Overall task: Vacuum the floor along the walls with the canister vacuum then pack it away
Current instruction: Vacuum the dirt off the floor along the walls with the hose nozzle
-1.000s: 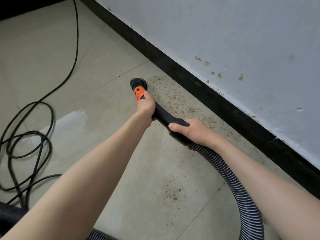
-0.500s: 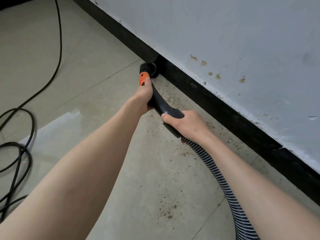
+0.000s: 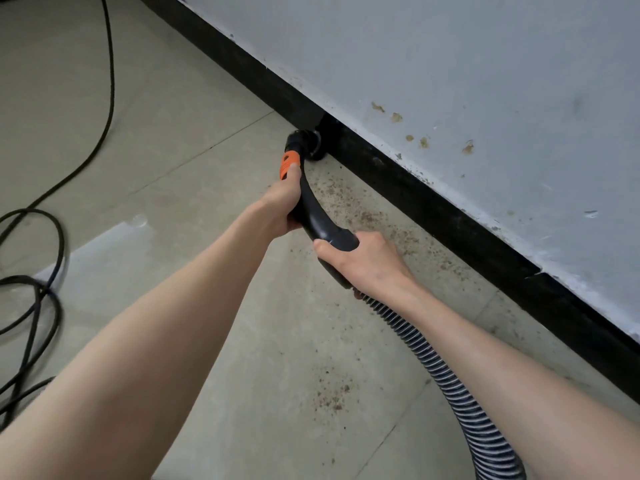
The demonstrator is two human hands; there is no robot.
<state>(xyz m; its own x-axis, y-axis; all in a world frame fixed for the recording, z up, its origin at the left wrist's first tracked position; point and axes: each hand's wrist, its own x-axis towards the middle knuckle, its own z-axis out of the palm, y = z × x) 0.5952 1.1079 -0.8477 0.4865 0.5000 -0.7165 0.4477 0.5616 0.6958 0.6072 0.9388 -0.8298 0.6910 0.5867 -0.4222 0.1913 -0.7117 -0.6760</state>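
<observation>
Fingers of the left hand (image 3: 282, 202) curl round the black curved handle (image 3: 317, 216) just below its orange collar (image 3: 288, 165); those of the right hand (image 3: 367, 261) clamp its rear end where the ribbed hose (image 3: 460, 386) joins. The nozzle (image 3: 306, 145) sits on the tiled floor (image 3: 194, 140) against the black skirting (image 3: 433, 209) at the wall's foot. Risk: brown debris (image 3: 367, 216) nearer the person may be missed, or the power cord (image 3: 34, 299) snagged underfoot
</observation>
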